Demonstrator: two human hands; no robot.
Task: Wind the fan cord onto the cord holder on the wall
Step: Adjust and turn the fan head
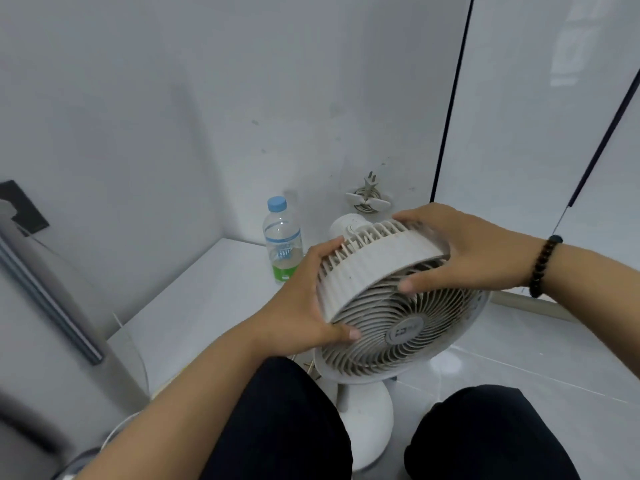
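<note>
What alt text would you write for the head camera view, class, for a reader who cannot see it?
Both hands grip the head of a white fan: the left hand on its left rim, the right hand over its top. Behind it, a cord holder with a plug sits on the wall, and a water bottle stands on a ledge.

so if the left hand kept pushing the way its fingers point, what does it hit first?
The left hand already grips the fan head, fingers pointing up and right across its rear grille. Straight on means the fan itself. Past that, probably the cord holder on the wall, though depth is unclear.
</note>
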